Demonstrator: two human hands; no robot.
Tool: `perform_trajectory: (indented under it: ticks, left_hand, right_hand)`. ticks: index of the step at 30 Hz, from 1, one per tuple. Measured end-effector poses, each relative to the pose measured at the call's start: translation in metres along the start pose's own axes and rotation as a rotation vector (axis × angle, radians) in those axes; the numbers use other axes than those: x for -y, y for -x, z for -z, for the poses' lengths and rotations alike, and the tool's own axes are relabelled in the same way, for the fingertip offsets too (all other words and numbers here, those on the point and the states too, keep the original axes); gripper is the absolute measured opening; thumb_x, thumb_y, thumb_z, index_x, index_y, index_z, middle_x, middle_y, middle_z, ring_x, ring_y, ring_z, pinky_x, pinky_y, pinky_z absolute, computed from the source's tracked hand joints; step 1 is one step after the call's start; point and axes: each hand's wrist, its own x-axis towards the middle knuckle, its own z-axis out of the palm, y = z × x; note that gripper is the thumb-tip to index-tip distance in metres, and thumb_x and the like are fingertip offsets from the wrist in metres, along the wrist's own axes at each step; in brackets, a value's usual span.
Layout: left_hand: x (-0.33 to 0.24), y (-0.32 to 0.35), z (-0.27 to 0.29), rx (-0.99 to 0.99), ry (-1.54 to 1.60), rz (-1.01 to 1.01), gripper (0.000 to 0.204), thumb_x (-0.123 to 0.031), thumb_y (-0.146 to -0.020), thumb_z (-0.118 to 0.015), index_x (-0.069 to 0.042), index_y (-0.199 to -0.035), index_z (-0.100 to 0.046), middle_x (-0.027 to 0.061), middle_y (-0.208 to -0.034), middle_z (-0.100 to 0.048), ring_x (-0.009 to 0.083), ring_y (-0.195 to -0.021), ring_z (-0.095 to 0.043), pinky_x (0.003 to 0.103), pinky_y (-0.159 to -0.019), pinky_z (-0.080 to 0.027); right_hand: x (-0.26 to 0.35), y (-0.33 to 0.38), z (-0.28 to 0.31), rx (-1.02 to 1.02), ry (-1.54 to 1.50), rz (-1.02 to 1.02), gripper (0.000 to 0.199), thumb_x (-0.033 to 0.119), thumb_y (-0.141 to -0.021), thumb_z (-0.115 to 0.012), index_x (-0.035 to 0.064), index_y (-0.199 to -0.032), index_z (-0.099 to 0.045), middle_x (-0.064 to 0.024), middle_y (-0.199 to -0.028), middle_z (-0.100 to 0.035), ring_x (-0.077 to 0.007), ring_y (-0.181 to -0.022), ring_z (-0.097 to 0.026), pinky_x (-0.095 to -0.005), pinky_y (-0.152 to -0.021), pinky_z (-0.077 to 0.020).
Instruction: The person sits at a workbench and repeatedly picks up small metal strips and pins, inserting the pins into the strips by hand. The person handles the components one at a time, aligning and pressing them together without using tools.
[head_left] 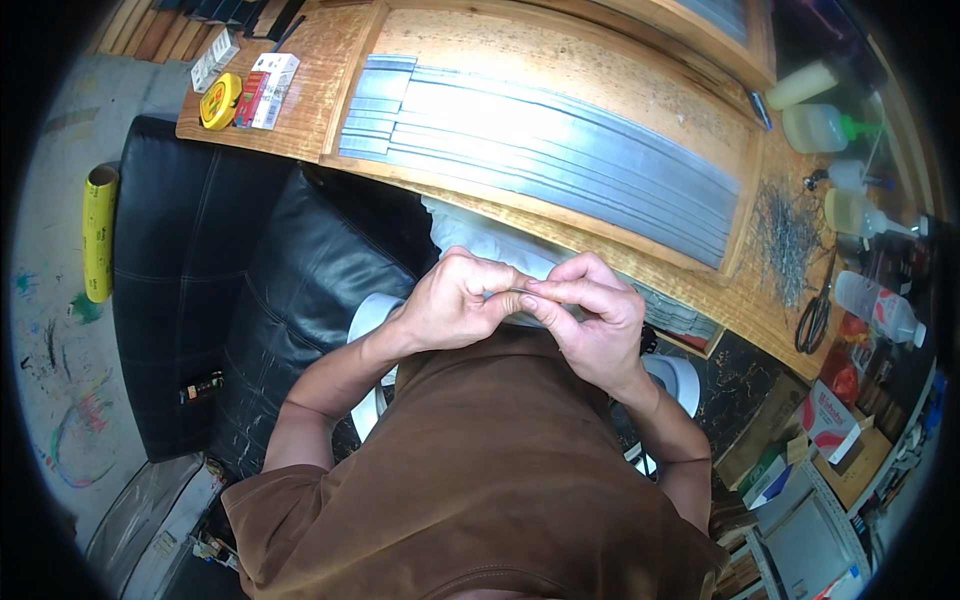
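Left hand: my left hand pinches one end of a thin grey strip, fingers curled tight to steady it.
Right hand: my right hand grips the other end, thumb pressing along it.
Strip: held close to my chest, between both hands.
Tray: at 12 o'clock, a wooden tray keeps long grey strips flat within reach.
Bench: scissors and squeeze bottles at 3 o'clock.

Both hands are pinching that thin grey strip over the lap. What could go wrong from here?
1. The thin grey metal strip is pinched only at the fingertips of the left hand and right hand; it might slip into the lap or nick a finger.
2. The loose pile of small dark wire pieces lies near the wooden table's edge; an elbow could scatter it.
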Motion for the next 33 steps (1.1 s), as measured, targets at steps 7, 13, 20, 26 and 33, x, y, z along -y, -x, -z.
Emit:
perform_trajectory:
  ticks: [7, 13, 20, 26, 33]
  left_hand:
    - [-0.005, 0.001, 0.002, 0.034, -0.019, 0.038, 0.013, -0.004, -0.092, -0.076, 0.001, -0.103, -0.078, 0.0186, -0.074, -0.071, 0.0229, -0.059, -0.069, 0.032, -0.056, -0.05]
    - [0.0, 0.002, -0.004, -0.048, -0.017, -0.069, 0.015, 0.0, -0.089, -0.076, 0.002, -0.104, -0.078, 0.0187, -0.077, -0.072, 0.0268, -0.063, -0.071, 0.033, -0.058, -0.052]
    - [-0.001, 0.0, -0.003, -0.116, -0.065, -0.156, 0.015, 0.004, -0.086, -0.075, 0.004, -0.101, -0.077, 0.0189, -0.078, -0.073, 0.0284, -0.067, -0.073, 0.034, -0.06, -0.055]
    - [-0.01, -0.004, 0.005, -0.2, -0.193, -0.167, 0.013, 0.003, -0.086, -0.075, 0.004, -0.099, -0.077, 0.0184, -0.077, -0.073, 0.0271, -0.065, -0.073, 0.034, -0.059, -0.055]
    - [-0.017, -0.005, 0.006, -0.274, -0.203, -0.122, 0.015, 0.002, -0.09, -0.076, 0.004, -0.104, -0.078, 0.0187, -0.076, -0.072, 0.0262, -0.064, -0.073, 0.033, -0.057, -0.055]
  right_hand:
    - [0.0, -0.002, 0.002, 0.014, -0.026, -0.013, 0.017, 0.002, -0.081, -0.088, 0.0028, -0.096, -0.082, -0.0047, -0.087, -0.071, -0.0137, -0.078, -0.069, -0.0263, -0.067, -0.0542]
    - [0.0, -0.004, 0.002, 0.012, -0.033, 0.014, 0.017, 0.002, -0.08, -0.088, 0.0025, -0.096, -0.082, -0.0045, -0.086, -0.07, -0.0136, -0.076, -0.068, -0.0264, -0.066, -0.0534]
    - [0.003, -0.012, 0.003, 0.046, -0.021, 0.048, 0.017, -0.001, -0.081, -0.086, 0.0019, -0.097, -0.082, -0.0049, -0.088, -0.069, -0.0141, -0.078, -0.067, -0.0268, -0.067, -0.053]
    - [0.002, -0.033, 0.003, 0.083, -0.086, 0.097, 0.019, -0.002, -0.082, -0.084, 0.0027, -0.1, -0.082, -0.0061, -0.09, -0.069, -0.0149, -0.078, -0.066, -0.027, -0.069, -0.0531]
    - [0.006, -0.051, 0.002, 0.127, -0.112, 0.068, 0.018, -0.003, -0.083, -0.083, 0.0025, -0.1, -0.082, -0.0073, -0.09, -0.071, -0.0147, -0.078, -0.067, -0.0269, -0.07, -0.0542]
